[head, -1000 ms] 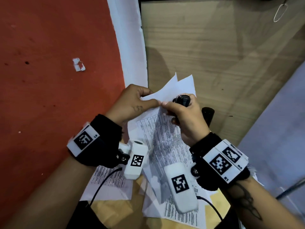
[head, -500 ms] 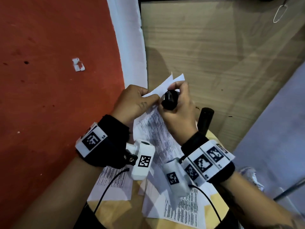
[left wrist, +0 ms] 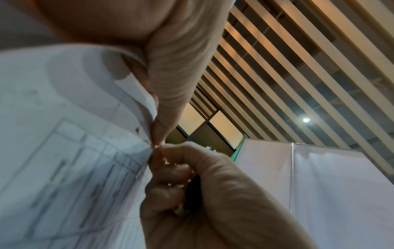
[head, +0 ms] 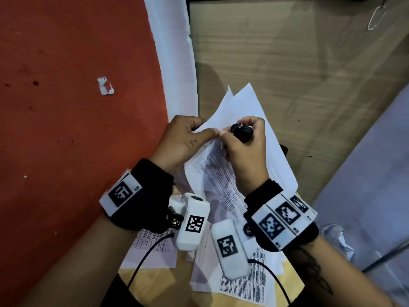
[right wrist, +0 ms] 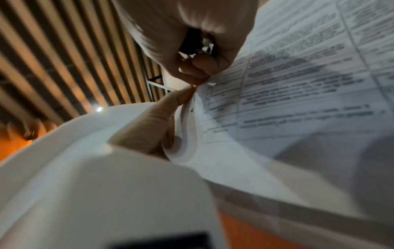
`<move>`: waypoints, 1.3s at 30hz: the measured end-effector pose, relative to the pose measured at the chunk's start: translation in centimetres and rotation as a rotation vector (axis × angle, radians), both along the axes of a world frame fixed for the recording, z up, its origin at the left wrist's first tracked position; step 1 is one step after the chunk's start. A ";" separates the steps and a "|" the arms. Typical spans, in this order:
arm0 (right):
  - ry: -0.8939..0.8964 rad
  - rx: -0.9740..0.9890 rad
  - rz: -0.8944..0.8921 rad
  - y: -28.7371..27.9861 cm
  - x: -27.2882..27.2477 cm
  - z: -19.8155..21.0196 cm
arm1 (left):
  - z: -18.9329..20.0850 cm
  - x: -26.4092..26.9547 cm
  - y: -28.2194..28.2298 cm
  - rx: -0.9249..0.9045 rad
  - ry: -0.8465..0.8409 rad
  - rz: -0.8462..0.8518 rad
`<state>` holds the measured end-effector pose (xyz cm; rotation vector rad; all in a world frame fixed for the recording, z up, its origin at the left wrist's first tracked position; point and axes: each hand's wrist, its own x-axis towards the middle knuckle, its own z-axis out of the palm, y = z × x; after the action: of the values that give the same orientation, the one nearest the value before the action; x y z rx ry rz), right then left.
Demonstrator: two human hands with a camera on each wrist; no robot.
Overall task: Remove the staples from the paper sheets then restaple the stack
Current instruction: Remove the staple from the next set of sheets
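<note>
Paper sheets [head: 241,111] mid-frame: left hand [head: 181,140] pinches their corner, right hand [head: 243,149] fisted around black staple remover [head: 241,132], thumb tips touching.

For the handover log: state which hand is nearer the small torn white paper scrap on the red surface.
Left. The left hand pinches the printed paper sheets, on the side toward the small torn white paper scrap; the right hand, gripping a black tool, sits farther off.

The paper sheets [head: 223,180] were white with grey printed tables. The tool [head: 242,132] was glossy black. The floor [head: 66,129] on the left was red; the table [head: 287,74] showed pale wood grain.
</note>
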<state>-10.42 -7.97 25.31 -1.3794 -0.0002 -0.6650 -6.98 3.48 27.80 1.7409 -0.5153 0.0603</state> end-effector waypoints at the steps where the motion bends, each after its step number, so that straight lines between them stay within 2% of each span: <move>1: 0.008 0.037 0.053 -0.2 0.0 0.1 | 0.1 0.0 0.1 0.008 0.000 -0.024; 3: 0.034 0.017 0.152 -1.0 0.2 0.5 | 0.3 0.2 0.3 0.033 -0.002 -0.064; 6: 0.004 -0.277 0.241 -2.5 0.2 1.0 | 0.6 0.5 0.7 0.104 0.023 -0.066; 10: -0.114 -0.731 0.181 -4.2 -0.6 2.0 | 0.9 1.0 1.2 0.180 0.003 -0.011; 12: -0.079 -0.925 0.123 -5.2 -0.5 1.9 | 1.1 1.6 1.7 0.232 -0.048 0.029; 14: 0.100 -0.994 0.057 -6.4 0.1 0.5 | 1.3 2.1 2.3 0.320 -0.122 0.047; 17: 0.432 -0.980 -0.043 -8.1 1.7 -3.3 | 1.8 2.6 3.1 0.472 -0.220 0.044; 20: 0.722 -1.016 -0.006 -8.4 2.5 -6.9 | 2.1 2.8 3.8 0.628 -0.314 0.041; 22: 0.831 -1.023 0.038 -8.3 2.7 -8.7 | 2.6 2.9 4.2 0.710 -0.361 0.055; 24: 0.803 -1.036 0.044 -8.2 3.0 -9.3 | 3.2 2.7 4.6 0.760 -0.387 0.048; 26: 0.665 -0.891 0.085 -8.0 3.2 -8.7 | 3.4 2.9 5.0 0.766 -0.391 -0.002; 29: 0.454 -0.379 0.250 -7.1 2.9 -6.2 | 3.9 3.1 5.6 0.733 -0.345 -0.148; 31: 0.398 -0.134 0.347 -6.5 3.0 -4.8 | 4.2 3.0 5.8 0.664 -0.306 -0.257; 33: 0.367 -0.019 0.388 -6.1 3.3 -4.1 | 4.4 3.1 5.9 0.525 -0.301 -0.280; 35: 0.364 0.037 0.375 -5.8 3.4 -3.7 | 4.5 3.6 6.6 0.377 -0.314 -0.185; 39: 0.359 0.071 0.319 -6.9 3.6 -3.1 | 3.3 4.8 10.7 0.193 -0.273 0.104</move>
<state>-6.85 -14.92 22.25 -1.3754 0.0864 -0.1461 -2.15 14.19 31.13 1.9605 -0.6453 0.3351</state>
